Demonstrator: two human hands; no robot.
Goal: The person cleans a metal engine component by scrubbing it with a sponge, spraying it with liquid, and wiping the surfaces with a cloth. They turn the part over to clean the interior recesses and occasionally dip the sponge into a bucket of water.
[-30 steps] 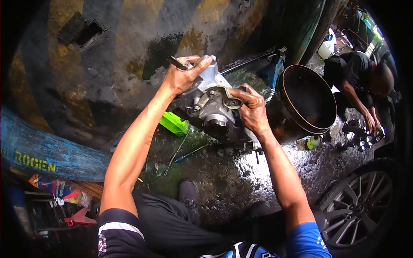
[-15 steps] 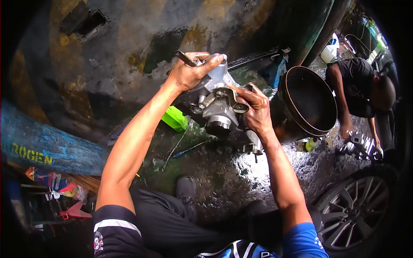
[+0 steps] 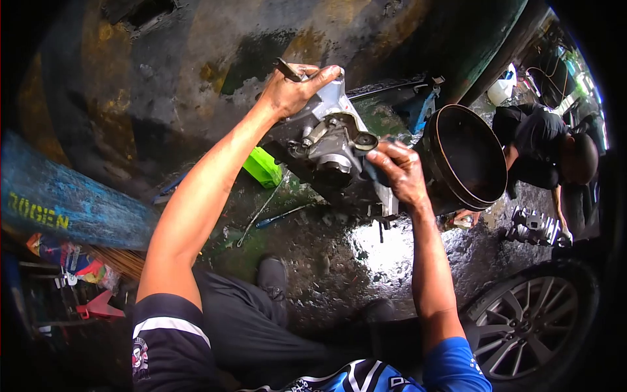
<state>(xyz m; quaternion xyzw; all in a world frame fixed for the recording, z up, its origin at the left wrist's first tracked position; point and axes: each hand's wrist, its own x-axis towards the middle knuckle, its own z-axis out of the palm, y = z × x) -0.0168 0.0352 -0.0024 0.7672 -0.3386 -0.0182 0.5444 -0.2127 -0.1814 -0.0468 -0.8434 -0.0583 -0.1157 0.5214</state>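
A grey metal housing [image 3: 330,147], greasy and bulky, with a round neck on its near side, is between my two hands. My left hand [image 3: 295,91] is closed on its upper left edge, the thumb lying along the top. A dark rod-like piece [image 3: 287,70] sticks out past the knuckles of that hand. At the housing's right side, beside a dark bracket with a rounded end [image 3: 365,140], is my right hand [image 3: 401,171]. Its fingers are curled together against the thumb, and what they hold, if anything, is hidden.
A dark open drum [image 3: 436,153] stands right of my hand. Behind are a blue metal stand [image 3: 428,108] and a bright green object [image 3: 262,168]. Long tools [image 3: 282,217] lie on the wet floor. A blue cylinder [image 3: 72,196] is left, a wheel [image 3: 522,320] lower right. A co-worker [image 3: 545,140] bends over a metal part [image 3: 534,227].
My right hand has drawn back to the right and down from the bracket, its fingers now curled. My left hand keeps its hold. The co-worker's one hand has moved toward the drum's base.
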